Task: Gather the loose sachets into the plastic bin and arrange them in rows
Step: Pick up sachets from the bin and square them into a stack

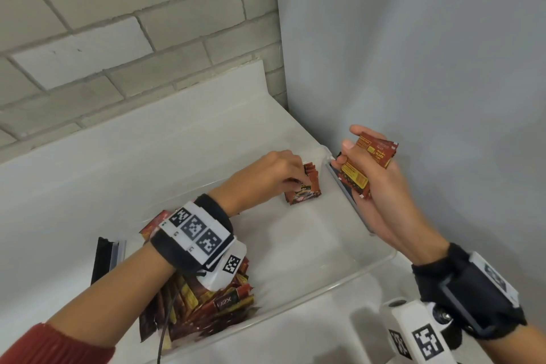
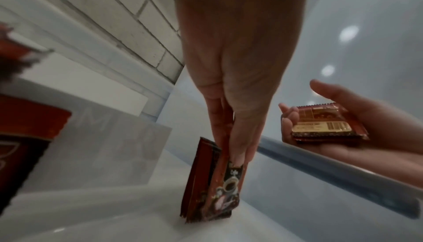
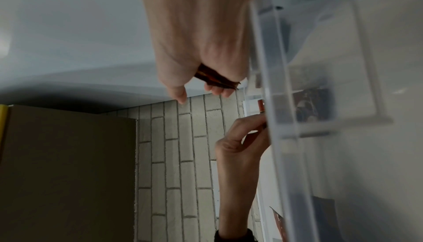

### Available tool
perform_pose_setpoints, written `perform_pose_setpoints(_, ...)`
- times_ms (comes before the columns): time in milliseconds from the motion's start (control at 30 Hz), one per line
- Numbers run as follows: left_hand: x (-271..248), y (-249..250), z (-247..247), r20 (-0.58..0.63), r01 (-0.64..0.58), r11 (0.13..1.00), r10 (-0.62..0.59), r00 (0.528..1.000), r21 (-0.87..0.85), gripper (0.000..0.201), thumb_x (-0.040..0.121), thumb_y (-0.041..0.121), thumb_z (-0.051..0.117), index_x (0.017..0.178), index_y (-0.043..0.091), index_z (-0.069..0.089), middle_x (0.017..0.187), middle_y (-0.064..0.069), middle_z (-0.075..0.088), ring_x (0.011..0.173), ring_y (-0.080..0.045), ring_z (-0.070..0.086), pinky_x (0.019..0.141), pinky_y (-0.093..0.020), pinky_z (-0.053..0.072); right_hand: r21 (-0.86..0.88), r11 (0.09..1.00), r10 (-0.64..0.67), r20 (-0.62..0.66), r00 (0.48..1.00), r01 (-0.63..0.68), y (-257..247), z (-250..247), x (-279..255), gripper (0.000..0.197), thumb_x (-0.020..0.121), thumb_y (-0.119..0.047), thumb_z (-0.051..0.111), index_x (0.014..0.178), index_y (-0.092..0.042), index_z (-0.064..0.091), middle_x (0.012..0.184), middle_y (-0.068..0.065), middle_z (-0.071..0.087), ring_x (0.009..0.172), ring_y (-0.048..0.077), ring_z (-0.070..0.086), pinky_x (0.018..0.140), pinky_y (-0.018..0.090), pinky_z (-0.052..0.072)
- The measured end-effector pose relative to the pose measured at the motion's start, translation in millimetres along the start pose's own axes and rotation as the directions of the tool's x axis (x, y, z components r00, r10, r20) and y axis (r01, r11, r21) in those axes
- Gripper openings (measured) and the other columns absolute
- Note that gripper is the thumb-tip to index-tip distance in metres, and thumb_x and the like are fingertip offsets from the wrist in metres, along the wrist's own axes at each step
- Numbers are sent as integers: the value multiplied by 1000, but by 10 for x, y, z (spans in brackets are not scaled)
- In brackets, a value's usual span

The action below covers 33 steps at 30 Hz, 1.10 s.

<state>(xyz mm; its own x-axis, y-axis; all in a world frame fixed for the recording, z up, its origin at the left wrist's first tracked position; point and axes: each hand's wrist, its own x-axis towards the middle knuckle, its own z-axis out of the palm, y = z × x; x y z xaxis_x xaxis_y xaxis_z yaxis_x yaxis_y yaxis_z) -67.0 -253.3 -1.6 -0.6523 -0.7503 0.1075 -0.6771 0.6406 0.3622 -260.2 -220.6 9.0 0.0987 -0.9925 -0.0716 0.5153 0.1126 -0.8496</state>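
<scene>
A small group of red-brown sachets (image 1: 304,186) stands upright on edge on the floor of the clear plastic bin (image 1: 339,281), in the bin's far right corner, directly under the fingertips of the left hand (image 1: 271,176). The left wrist view shows that hand's fingers (image 2: 238,137) reaching straight down and pinching the top edge of the standing sachets (image 2: 213,182), whose front one carries a coffee-cup picture; their bottom edges touch the bin floor. Just to the right of the left hand, above and slightly outside the bin's right wall, the right hand (image 1: 369,186) is turned palm-inward and grips a thin stack of sachets (image 1: 365,164), thumb across the printed gold-and-red backs and fingers curled behind. From the left wrist camera the same held stack (image 2: 325,124) lies flat across the right hand's (image 2: 357,128) curled fingers, well apart from the standing group. The right wrist view shows only a dark edge of the held stack (image 3: 215,79) poking out between thumb and fingers, with the bin's translucent rim (image 3: 272,83) just beside the hand. Back toward the left wrist, at the near left end of the bin, a loose heap of sachets (image 1: 201,304) lies jumbled, partly under the left forearm. The bin rests on a white counter (image 1: 103,162), set into a corner between a pale brick wall (image 1: 118,23) behind the hands and a smooth grey wall (image 1: 428,53) to the right of the right hand.
</scene>
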Motion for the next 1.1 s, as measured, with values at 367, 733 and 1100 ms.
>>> perform_pose_setpoints(367,-1,76,100,-1,53,975,-54,999,214,19,89,10,58,104,14,70,107,-6,54,84,-26,57,60,-33,44,-21,1000,-16,13,1000,16,2,13,-7,47,70,-30,72,115,-24,59,80,0,59,78,11,61,92,32,47)
perform_pose_setpoints(733,25,228,82,-13,206,960,-207,978,187,9,90,4,51,92,5,59,97,-10,47,72,-17,39,63,-27,27,7,1000,-5,27,1000,5,6,7,-9,33,83,-14,65,115,-22,58,73,-2,59,75,11,59,96,34,46)
perform_pose_setpoints(1100,29,148,179,-57,48,920,-28,998,389,7,77,0,70,73,5,68,77,-4,46,70,-21,45,55,-26,26,66,992,107,74,992,-112,17,-44,12,32,94,-1,36,114,-16,57,76,1,63,71,16,63,69,25,54)
